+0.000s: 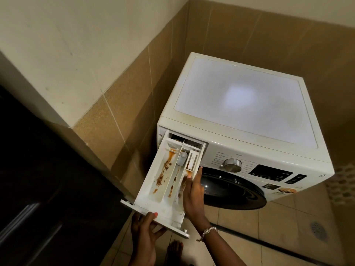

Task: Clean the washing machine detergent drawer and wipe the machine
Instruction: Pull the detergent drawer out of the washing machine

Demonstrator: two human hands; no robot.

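Two bare hands are seen on a long white plastic detergent drawer (163, 189), which is drawn far out of the slot at the upper front corner of a white front-loading washing machine (249, 104) and slants toward 7 o'clock in the view. The drawer's front panel is gripped by the left hand (146, 227) at 6 o'clock, with the thumb laid over the top edge and the fingers curled beneath. The side wall at 3 o'clock is held by the right hand (193, 196), the thumb dipped inside and the fingers wrapped round the outside. A beaded silver bracelet (208, 231) is worn at that wrist. Brown-orange residue (160, 178) is smeared along the compartments (thickest in the widest one), and a small grey plastic cap (182, 158) is set near the drawer's rear. A round silver dial (232, 165) is found at 3 o'clock from the slot, with the dark round door (230, 191) below it. The machine is set on a beige tiled floor (278, 217), where a round metal drain (318, 230) is visible at 4 o'clock.
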